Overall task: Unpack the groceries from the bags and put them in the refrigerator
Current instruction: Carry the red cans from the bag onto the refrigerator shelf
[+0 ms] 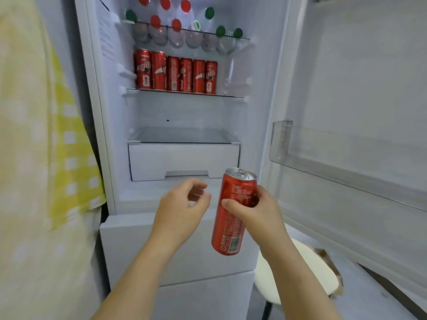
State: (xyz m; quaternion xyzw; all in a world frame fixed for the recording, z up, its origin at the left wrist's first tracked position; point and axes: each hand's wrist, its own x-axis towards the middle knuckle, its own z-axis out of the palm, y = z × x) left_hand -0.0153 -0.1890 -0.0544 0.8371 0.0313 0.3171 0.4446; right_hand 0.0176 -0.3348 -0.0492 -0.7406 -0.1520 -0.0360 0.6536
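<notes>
The right hand [256,211] grips a red can [234,213] round its middle, thumb across the near face and fingers wrapped behind. The can stands almost upright, its top leaning slightly right, near and low in front of the open refrigerator [184,112]. That upright hold probably serves to set it down on its base without a re-grip. The left hand [182,204] holds nothing. Its fingers are loosely curled, and it hovers just left of the can without touching it, perhaps ready to steady it.

Far up, a row of 6 cans [175,73] fills the left and middle of a glass shelf [184,92], labels forward. The right end of that shelf is bare, so it looks like the likely place for this can. Above, bottles [175,31] with red and green caps crowd the top shelf.

The frame cuts off the highest bottles. The grocery bags are not in view. A brown object [328,257] behind the pale stool [300,273] at near right is half hidden, and I cannot tell whether it is a bag. A yellow checked cloth [57,135] blocks the left side, and the can labels are too blurred to read.
</notes>
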